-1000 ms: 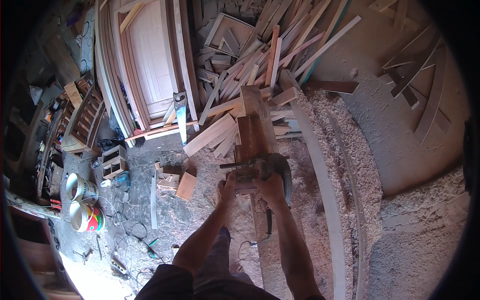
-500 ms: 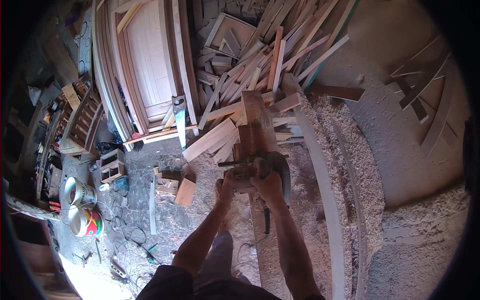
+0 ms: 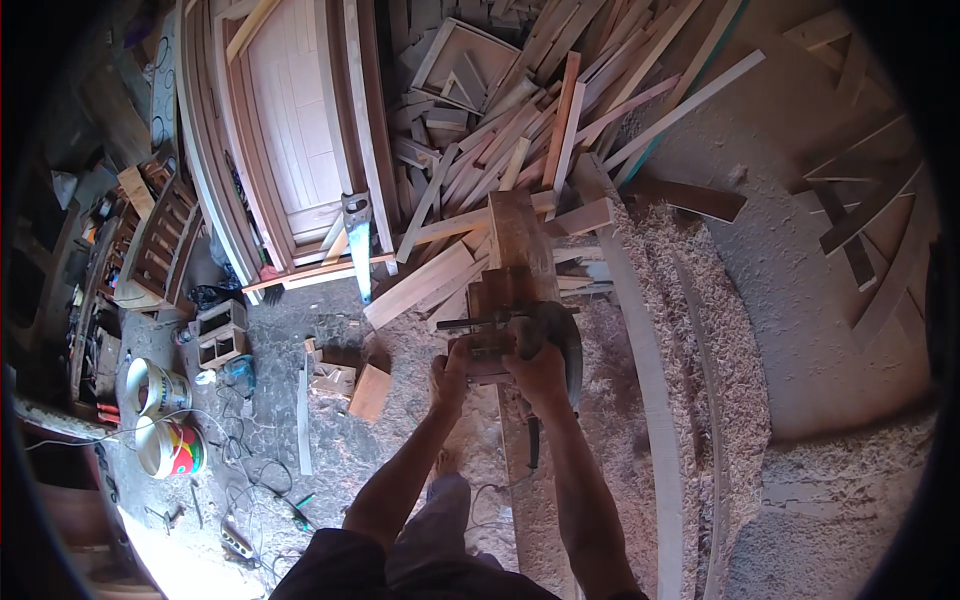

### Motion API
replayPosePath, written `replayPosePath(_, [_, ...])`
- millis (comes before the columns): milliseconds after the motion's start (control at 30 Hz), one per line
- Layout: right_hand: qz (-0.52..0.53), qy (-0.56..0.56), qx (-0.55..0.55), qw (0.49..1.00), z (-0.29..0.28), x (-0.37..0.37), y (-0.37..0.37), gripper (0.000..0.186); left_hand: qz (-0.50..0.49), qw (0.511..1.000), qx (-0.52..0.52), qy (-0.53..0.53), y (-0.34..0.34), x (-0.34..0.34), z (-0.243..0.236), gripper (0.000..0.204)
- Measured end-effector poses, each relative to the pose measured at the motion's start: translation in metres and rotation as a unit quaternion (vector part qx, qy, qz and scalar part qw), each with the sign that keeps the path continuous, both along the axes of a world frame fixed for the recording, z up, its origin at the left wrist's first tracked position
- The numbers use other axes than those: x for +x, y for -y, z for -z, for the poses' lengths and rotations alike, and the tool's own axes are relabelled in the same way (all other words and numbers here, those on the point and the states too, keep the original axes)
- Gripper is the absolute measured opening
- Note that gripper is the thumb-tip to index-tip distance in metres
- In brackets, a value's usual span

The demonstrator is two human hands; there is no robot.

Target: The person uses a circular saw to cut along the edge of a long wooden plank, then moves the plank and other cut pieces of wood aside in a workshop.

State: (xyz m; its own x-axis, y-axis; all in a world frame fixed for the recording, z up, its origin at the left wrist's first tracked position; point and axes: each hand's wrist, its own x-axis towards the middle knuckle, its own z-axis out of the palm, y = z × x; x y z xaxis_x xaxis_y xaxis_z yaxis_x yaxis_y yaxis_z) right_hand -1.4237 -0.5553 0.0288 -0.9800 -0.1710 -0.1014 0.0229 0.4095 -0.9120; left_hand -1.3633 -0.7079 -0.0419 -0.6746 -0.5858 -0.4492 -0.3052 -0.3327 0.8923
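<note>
My right hand point(image 3: 537, 376) is wrapped round the handle of a dark circular saw point(image 3: 560, 335), whose curved housing lies on its right side. A brown wooden block point(image 3: 488, 352) sits just left of the saw. My left hand point(image 3: 449, 378) grips the block's left side, thumb on top. A thin dark bar point(image 3: 462, 324) sticks out leftward ahead of the hands. Beneath runs a long wooden beam point(image 3: 520, 225), pointing away from me, with reddish-brown wood pieces point(image 3: 502, 288) on it beyond the saw. The blade is hidden.
A handsaw point(image 3: 359, 250) leans against door frames point(image 3: 355, 100). Scrap lumber point(image 3: 510, 140) is heaped at the far side. Left are buckets point(image 3: 160, 386), concrete blocks point(image 3: 221, 333) and cords point(image 3: 235, 490). Shavings point(image 3: 735, 320) and a long pale board point(image 3: 640, 350) lie right.
The view has shifted slightly. The saw and both hands sit slightly nearer along the beam, keeping the same grip.
</note>
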Motion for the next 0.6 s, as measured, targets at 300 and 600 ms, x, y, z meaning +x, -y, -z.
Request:
replayPosePath(300, [0.003, 0.011, 0.005, 1.0, -0.014, -0.032, 0.021, 0.022, 0.002, 1.0, -0.009, -0.021, 0.018, -0.036, 0.001, 0.064])
replayPosePath(600, [0.002, -0.005, 0.014, 1.0, -0.024, -0.063, 0.039, 0.024, -0.01, 0.999, 0.018, -0.032, 0.033, -0.069, 0.001, 0.063])
